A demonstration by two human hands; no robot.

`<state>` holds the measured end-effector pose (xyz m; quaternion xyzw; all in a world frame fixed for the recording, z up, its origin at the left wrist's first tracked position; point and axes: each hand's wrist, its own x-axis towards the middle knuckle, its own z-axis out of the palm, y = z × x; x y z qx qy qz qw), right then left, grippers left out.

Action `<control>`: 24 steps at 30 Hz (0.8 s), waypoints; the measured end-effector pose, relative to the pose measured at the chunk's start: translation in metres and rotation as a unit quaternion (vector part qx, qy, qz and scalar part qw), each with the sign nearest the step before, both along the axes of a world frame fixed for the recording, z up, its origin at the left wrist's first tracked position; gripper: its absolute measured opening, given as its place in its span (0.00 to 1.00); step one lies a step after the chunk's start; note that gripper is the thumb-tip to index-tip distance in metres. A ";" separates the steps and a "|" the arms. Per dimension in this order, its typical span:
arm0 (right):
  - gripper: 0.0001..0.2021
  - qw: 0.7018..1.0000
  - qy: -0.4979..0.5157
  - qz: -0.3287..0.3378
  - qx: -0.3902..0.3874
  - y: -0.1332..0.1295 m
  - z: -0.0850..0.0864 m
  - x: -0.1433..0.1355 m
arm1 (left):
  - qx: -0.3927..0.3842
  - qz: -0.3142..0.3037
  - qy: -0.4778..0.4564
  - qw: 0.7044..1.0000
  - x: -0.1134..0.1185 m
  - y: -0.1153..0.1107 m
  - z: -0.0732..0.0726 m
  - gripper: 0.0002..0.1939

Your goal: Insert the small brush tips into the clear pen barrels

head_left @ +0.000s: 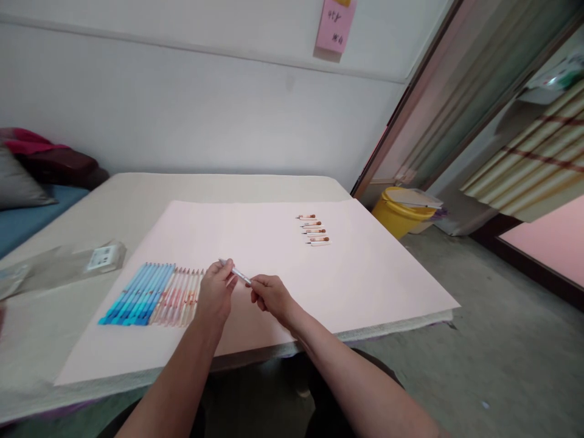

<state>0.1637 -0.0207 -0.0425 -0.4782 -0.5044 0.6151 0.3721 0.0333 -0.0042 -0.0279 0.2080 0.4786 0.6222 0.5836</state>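
Observation:
Between my hands, above the pink sheet (255, 231), is a slim white pen (237, 272), tilted down to the right. My left hand (218, 289) pinches its upper left part. At its lower right end, the fingers of my right hand (271, 293) are closed on it. Left of my left hand lies a row of pale pens with pinkish marks (176, 298), partly hidden by that hand and forearm. Beside them is a row of blue pens (139, 295). Farther off to the right, several short brown-and-white pen parts with thin dark tips (316, 232) lie in a column.
A clear plastic bag with a white label (103, 257) lies on the table's left side. A yellow bucket (399, 213) stands on the floor right of the table. Behind the table is a white wall (205, 115); a cushion (20, 182) sits at far left.

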 end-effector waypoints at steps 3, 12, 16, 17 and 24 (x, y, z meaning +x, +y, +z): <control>0.09 1.000 -0.015 0.005 0.002 0.002 -0.003 0.000 | -0.013 0.013 -0.001 1.000 -0.003 0.001 -0.001 0.09; 0.10 0.998 -0.051 -0.001 0.030 0.002 -0.006 0.001 | -0.020 0.031 0.015 0.999 -0.002 0.002 0.002 0.11; 0.10 0.997 -0.071 0.003 0.038 0.002 -0.007 0.001 | -0.020 0.027 0.028 0.999 -0.004 0.002 -0.001 0.13; 0.10 0.996 -0.076 0.002 0.041 0.002 -0.007 0.001 | -0.021 0.019 0.024 0.999 -0.005 0.003 -0.002 0.14; 0.11 0.994 -0.087 0.016 0.056 0.001 -0.009 0.001 | -0.014 0.042 0.054 0.998 -0.005 0.002 -0.004 0.13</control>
